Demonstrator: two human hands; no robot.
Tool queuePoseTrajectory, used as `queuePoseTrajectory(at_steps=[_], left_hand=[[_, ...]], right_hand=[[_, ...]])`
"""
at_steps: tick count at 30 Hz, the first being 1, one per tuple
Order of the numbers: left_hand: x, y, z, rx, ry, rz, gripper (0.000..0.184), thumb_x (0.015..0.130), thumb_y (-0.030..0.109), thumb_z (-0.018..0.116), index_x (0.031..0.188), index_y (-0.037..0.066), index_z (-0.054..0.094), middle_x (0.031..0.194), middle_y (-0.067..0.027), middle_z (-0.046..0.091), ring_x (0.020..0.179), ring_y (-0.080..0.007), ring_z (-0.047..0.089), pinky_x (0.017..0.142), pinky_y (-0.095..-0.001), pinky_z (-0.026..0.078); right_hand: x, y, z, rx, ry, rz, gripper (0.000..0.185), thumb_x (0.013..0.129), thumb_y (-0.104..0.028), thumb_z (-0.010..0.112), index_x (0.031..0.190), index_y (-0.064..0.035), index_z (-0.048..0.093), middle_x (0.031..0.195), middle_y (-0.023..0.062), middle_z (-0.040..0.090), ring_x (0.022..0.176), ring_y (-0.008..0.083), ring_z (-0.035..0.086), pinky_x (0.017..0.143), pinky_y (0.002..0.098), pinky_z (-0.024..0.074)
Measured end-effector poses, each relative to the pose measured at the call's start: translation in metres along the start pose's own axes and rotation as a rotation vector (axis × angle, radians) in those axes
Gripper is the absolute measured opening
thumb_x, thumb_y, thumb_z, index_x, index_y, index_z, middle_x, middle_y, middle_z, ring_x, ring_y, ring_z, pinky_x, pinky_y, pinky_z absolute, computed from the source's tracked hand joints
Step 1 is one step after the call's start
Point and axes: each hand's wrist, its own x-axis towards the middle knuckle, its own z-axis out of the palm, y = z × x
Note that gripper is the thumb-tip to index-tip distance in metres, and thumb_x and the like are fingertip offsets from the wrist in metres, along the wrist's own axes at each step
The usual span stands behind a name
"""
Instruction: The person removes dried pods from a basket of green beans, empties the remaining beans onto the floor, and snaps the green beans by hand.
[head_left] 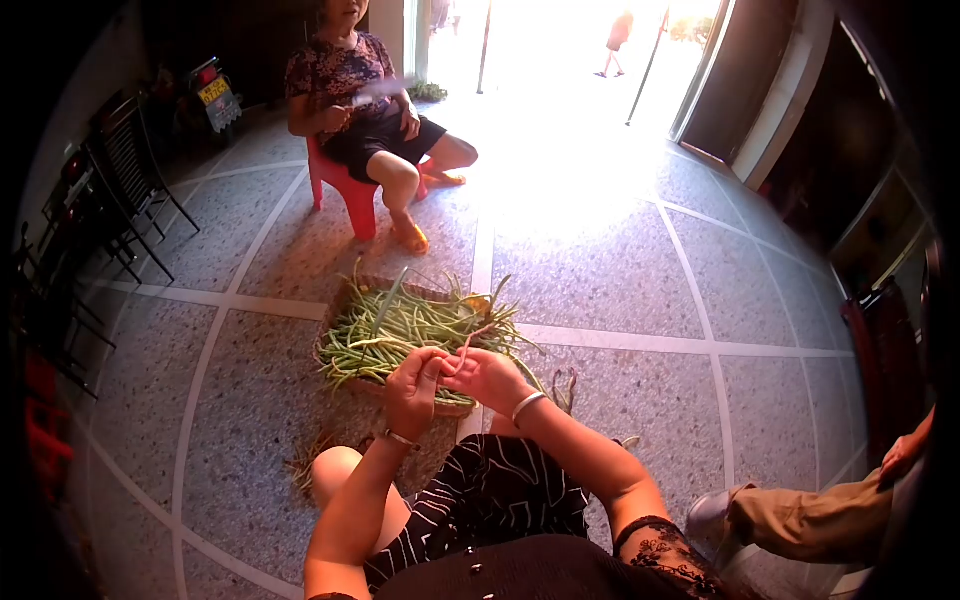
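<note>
A basket (327,335) heaped with green long beans (420,325) stands on the floor just beyond my hands. My left hand (412,388) is closed, thumb and fingers pinched together above the basket's near side. Touching it is my right hand (492,382), palm turned partly up and fingers curled round a thin pinkish long bean (474,342). One end of that bean sticks up past my right fingers. Its other end runs in between my two hands, where my fingers hide it.
Loose bean scraps (312,465) lie at lower left, and a few strands (566,390) right of the basket. Ahead, a person (350,95) sits on a red stool (350,200). At right is someone's trousered leg (800,522). Black chairs (130,165) line the left.
</note>
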Motion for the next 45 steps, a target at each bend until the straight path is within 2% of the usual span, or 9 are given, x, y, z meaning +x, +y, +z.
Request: queuePoseTrajectory(at_steps=[5,11,14,20,26,30,37,40,45], left_hand=[[-0.001,-0.011,-0.001,-0.227,-0.005,-0.275,0.011,0.091,0.010,0.048,0.092,0.002,0.056,0.081,-0.0033,0.062,0.063,-0.0052,0.051,0.057,-0.0183,0.042],[0.012,-0.047,-0.010,-0.157,-0.057,-0.330,0.031,0.094,0.024,0.042,0.116,0.002,0.046,0.096,-0.0091,0.061,0.084,-0.0132,0.057,0.081,-0.0276,0.046],[0.020,-0.028,-0.008,-0.495,-0.062,-0.451,0.033,0.095,0.027,0.039,0.116,0.002,0.046,0.100,-0.0105,0.061,0.086,-0.0153,0.059,0.082,-0.0288,0.047],[0.030,-0.024,-0.025,-0.669,0.098,-0.489,0.028,0.094,0.024,0.043,0.113,0.004,0.047,0.085,-0.0099,0.062,0.070,-0.0154,0.060,0.065,-0.0275,0.050],[0.032,-0.019,-0.039,-0.587,0.218,-0.318,0.025,0.094,0.021,0.043,0.106,0.003,0.054,0.067,0.0001,0.050,0.055,-0.0073,0.044,0.052,-0.0212,0.038],[0.025,-0.016,-0.045,-0.554,0.177,-0.339,0.023,0.095,0.019,0.039,0.100,0.002,0.055,0.065,0.0019,0.046,0.054,-0.0056,0.040,0.051,-0.0186,0.035],[0.019,-0.004,-0.037,-0.437,-0.008,-0.415,0.025,0.095,0.021,0.039,0.098,0.004,0.056,0.063,0.0028,0.046,0.056,-0.0049,0.042,0.051,-0.0170,0.034],[0.018,-0.011,-0.033,-0.433,-0.018,-0.449,0.023,0.094,0.023,0.041,0.095,0.006,0.058,0.067,0.0019,0.051,0.061,-0.0050,0.047,0.056,-0.0196,0.037],[0.022,-0.032,-0.037,-0.388,0.165,-0.397,0.022,0.093,0.022,0.043,0.097,0.008,0.059,0.086,0.0019,0.058,0.075,-0.0043,0.050,0.071,-0.0203,0.041]], right_hand=[[-0.005,-0.009,-0.012,0.108,0.029,-0.286,0.016,0.090,-0.015,0.050,0.102,-0.0041,0.053,0.076,0.0053,0.055,0.070,0.0151,0.056,0.063,0.0271,0.0485],[-0.027,0.010,0.014,-0.452,-0.076,-0.385,0.022,0.092,-0.015,0.048,0.110,-0.0038,0.053,0.072,0.0020,0.056,0.063,0.0102,0.054,0.058,0.0228,0.0457],[-0.030,0.025,0.022,-0.647,-0.103,-0.391,0.017,0.090,-0.010,0.049,0.106,-0.0033,0.053,0.071,0.0001,0.055,0.060,0.0067,0.053,0.053,0.0211,0.0442],[-0.021,0.043,0.009,-1.065,-0.169,-0.405,0.017,0.088,-0.010,0.054,0.103,-0.0035,0.053,0.071,0.0013,0.057,0.063,0.0071,0.055,0.058,0.0226,0.0475],[-0.020,0.043,0.004,-1.497,-0.208,-0.340,0.018,0.081,-0.009,0.059,0.098,-0.0040,0.059,0.076,0.0062,0.062,0.067,0.0123,0.058,0.060,0.0278,0.0487],[-0.010,0.032,0.023,-1.328,-0.100,-0.668,0.021,0.089,-0.011,0.052,0.107,-0.0012,0.056,0.094,0.0081,0.062,0.084,0.0124,0.059,0.071,0.0243,0.0482],[0.024,-0.004,0.093,-0.962,-0.112,-0.641,0.039,0.095,-0.030,0.040,0.115,0.0017,0.051,0.098,0.0123,0.061,0.088,0.0164,0.059,0.077,0.0267,0.0477],[0.023,-0.002,0.107,-0.787,-0.149,-0.447,0.032,0.093,-0.024,0.046,0.112,0.0007,0.054,0.090,0.0077,0.062,0.079,0.0121,0.058,0.073,0.0238,0.0473],[0.035,0.015,0.093,-0.805,-0.182,-0.646,0.019,0.090,-0.010,0.051,0.102,0.0045,0.056,0.082,0.0051,0.061,0.070,0.0092,0.057,0.065,0.0216,0.0462]])
